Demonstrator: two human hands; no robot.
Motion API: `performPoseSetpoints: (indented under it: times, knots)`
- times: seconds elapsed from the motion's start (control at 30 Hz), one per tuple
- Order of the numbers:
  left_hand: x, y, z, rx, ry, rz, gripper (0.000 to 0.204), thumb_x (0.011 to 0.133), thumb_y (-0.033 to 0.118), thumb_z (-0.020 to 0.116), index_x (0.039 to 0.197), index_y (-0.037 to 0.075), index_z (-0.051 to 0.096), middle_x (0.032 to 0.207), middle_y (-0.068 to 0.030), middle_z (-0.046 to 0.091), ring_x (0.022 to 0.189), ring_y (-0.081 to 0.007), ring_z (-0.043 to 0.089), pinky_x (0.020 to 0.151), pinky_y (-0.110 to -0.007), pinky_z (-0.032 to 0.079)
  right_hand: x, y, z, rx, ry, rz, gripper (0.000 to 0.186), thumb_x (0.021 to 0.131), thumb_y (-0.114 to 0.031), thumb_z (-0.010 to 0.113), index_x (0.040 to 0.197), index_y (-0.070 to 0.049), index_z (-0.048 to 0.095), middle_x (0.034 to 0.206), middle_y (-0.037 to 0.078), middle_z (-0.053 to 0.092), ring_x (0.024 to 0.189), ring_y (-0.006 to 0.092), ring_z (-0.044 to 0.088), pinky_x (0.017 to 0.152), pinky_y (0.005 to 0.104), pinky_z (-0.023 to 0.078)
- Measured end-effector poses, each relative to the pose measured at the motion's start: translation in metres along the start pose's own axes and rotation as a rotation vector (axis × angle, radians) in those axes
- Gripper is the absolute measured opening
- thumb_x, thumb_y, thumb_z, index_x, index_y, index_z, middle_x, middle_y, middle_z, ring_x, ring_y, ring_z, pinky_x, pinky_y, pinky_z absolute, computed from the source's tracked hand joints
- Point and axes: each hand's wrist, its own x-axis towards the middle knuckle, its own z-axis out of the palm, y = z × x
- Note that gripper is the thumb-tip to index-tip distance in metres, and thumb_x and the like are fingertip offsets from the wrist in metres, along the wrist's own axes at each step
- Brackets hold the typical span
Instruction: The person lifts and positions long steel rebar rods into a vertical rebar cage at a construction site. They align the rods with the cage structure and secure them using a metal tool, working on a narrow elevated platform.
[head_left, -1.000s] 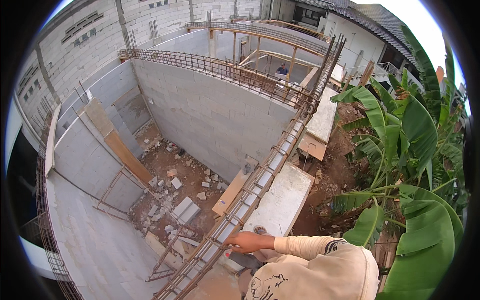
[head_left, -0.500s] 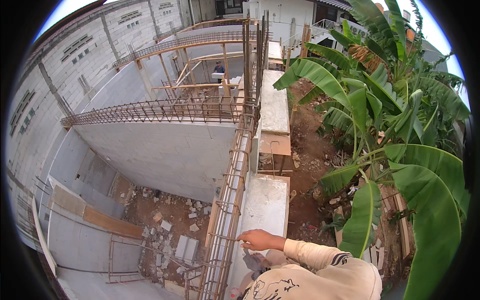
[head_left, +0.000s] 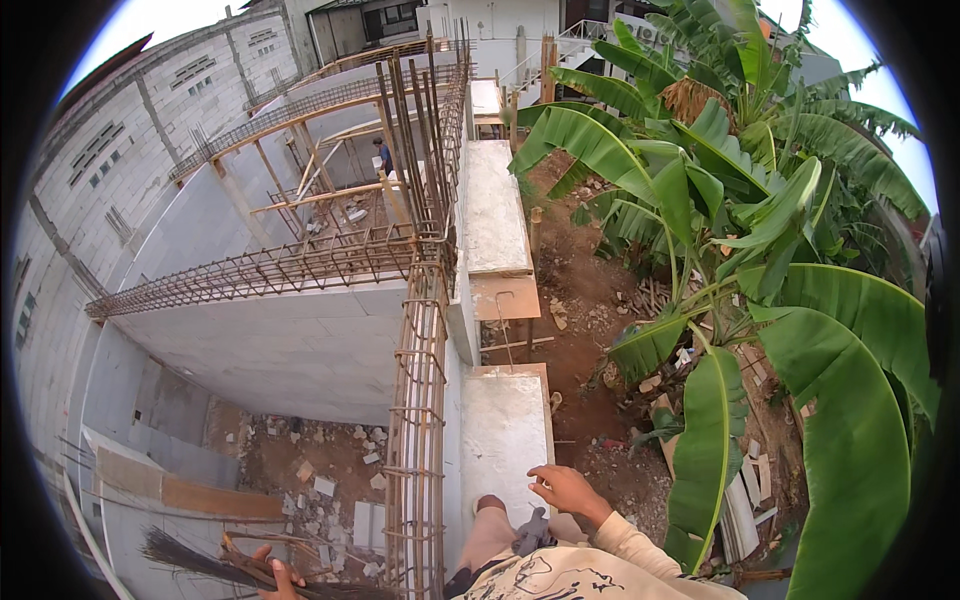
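Note:
At the lower left of the head view, my left hand (head_left: 282,575) grips a bundle of thin dark wire strands (head_left: 200,560), with some rusty pieces among them. My right hand (head_left: 562,488) hangs above a white-topped ledge (head_left: 505,420), fingers loosely curled but apart, holding nothing that shows. A long rusty rebar cage (head_left: 420,400) runs along the wall top just left of the ledge. My bare leg (head_left: 488,530) is on the ledge, beside a grey cloth-like item (head_left: 530,535) that I cannot make out clearly.
Block walls (head_left: 250,355) drop to a rubble floor (head_left: 330,450) on the left. Upright rebars (head_left: 410,120) and another white ledge (head_left: 495,200) stand ahead. A worker (head_left: 385,160) is in the farther room. Right lies a dirt drop (head_left: 585,420) with banana plants (head_left: 830,430).
The view has swung to face along the wall top. My right hand has left the rebar cage and moved right, over the ledge. My left hand with the wire bundle has come into view.

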Motion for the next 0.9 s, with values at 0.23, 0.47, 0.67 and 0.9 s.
performPoseSetpoints:
  times: [0.23, 0.47, 0.67, 0.9]
  knots:
    - [0.056, -0.015, 0.107, 0.145, -0.171, 0.036, 0.019, 0.092, 0.017, 0.066, 0.105, 0.003, 0.062, 0.074, -0.0008, 0.053, 0.056, -0.0081, 0.045, 0.048, -0.024, 0.037, 0.026, 0.014, 0.014, 0.105, -0.030, 0.042, 0.032, 0.092, -0.031, 0.064, 0.113, -0.007, 0.068, 0.092, 0.013, 0.071, 0.084, 0.0328, 0.068, 0.076, 0.0431, 0.053]
    - [0.116, -0.066, 0.207, 0.271, -0.280, -0.084, 0.023, 0.084, 0.011, 0.071, 0.103, 0.000, 0.065, 0.068, 0.0025, 0.050, 0.054, -0.0067, 0.045, 0.049, -0.022, 0.033, 0.129, 0.019, -0.063, 0.025, 0.093, 0.139, 0.032, 0.090, -0.024, 0.067, 0.114, -0.003, 0.066, 0.094, 0.016, 0.069, 0.081, 0.0309, 0.068, 0.074, 0.0404, 0.053]
    - [0.142, -0.129, 0.260, 0.512, -0.407, -0.136, 0.020, 0.080, 0.012, 0.076, 0.094, -0.001, 0.070, 0.071, -0.0040, 0.063, 0.060, -0.0099, 0.056, 0.056, -0.028, 0.044, 0.197, 0.012, -0.137, 0.037, 0.244, 0.106, 0.031, 0.087, -0.012, 0.068, 0.115, 0.002, 0.064, 0.088, 0.015, 0.067, 0.075, 0.0245, 0.066, 0.070, 0.0339, 0.053]
    - [0.140, -0.158, 0.295, 0.580, -0.433, -0.313, 0.024, 0.076, 0.017, 0.078, 0.094, 0.002, 0.073, 0.080, -0.0099, 0.071, 0.074, -0.0210, 0.068, 0.073, -0.035, 0.052, 0.288, 0.000, -0.184, 0.161, 0.392, 0.164, 0.043, 0.087, -0.008, 0.069, 0.128, 0.001, 0.058, 0.096, 0.012, 0.067, 0.082, 0.0202, 0.065, 0.074, 0.0329, 0.054]
